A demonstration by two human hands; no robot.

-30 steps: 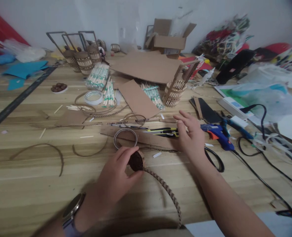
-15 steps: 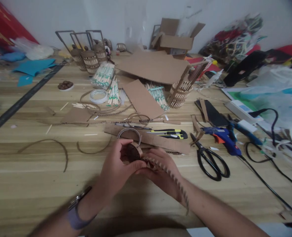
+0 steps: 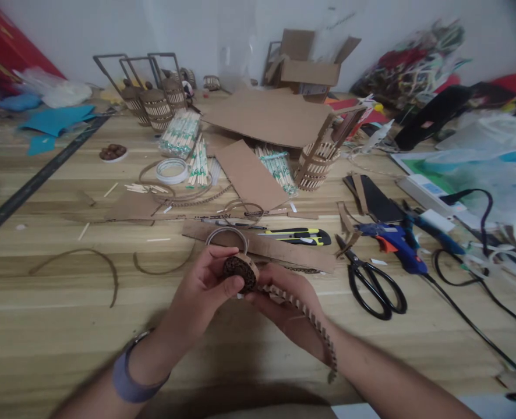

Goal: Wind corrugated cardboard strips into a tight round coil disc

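Fingers of the left hand pinch the cardboard coil above the surface; right hand grips the trailing strip. Even tension, flush edges should keep the winding tight.

Tall-handled stick buckets — 4: 3 upper left, 1 right of center. Cardboard coil: 1, center. Scissors: 1 pair, right. Glue gun: 1, right. Utility knife: 1, center. Blue sheets — 2, upper left. Open box: 1, top.
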